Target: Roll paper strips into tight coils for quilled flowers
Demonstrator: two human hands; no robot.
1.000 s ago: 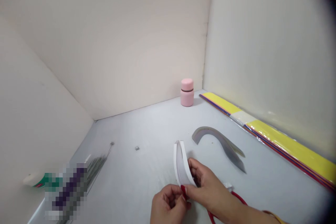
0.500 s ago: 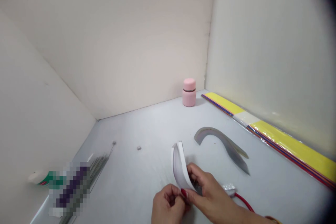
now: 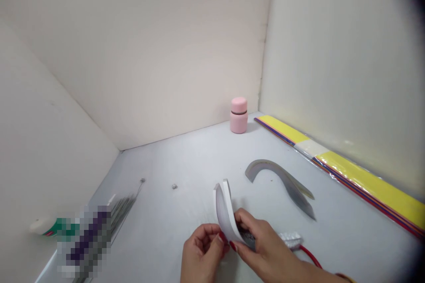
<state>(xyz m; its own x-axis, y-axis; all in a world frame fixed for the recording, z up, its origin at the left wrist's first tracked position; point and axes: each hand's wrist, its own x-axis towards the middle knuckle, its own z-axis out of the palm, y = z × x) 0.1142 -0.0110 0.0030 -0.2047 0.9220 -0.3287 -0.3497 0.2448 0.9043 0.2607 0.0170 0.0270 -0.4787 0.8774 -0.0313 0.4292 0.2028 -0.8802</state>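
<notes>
My right hand [image 3: 265, 245] is closed around a curved, folded white-and-grey strip [image 3: 227, 208], its two ends pointing up and away from me. A dark, shiny patch shows between the strip and my right fingers. Close by, my left hand [image 3: 203, 247] pinches with thumb and fingertips at the strip's lower edge; whatever lies between those fingers is too small to make out. Beyond my right hand, another grey strip [image 3: 279, 176] lies curled on the table. Partly hidden by my right hand is a silvery, crinkled piece [image 3: 290, 239] with a red cord [image 3: 310, 255] beside it.
A pink lidded flask [image 3: 238, 116] stands at the back corner. Along the right wall lies a long clear pack of yellow and coloured sheets [image 3: 355, 170]. At left are a bundle of thin wires [image 3: 122, 212], a green-and-white tube [image 3: 55, 226] and a tiny silvery bit [image 3: 174, 186].
My left hand has shifted slightly left and its thumb has turned so the red nail shows. The strip in my right hand has tilted a little left.
</notes>
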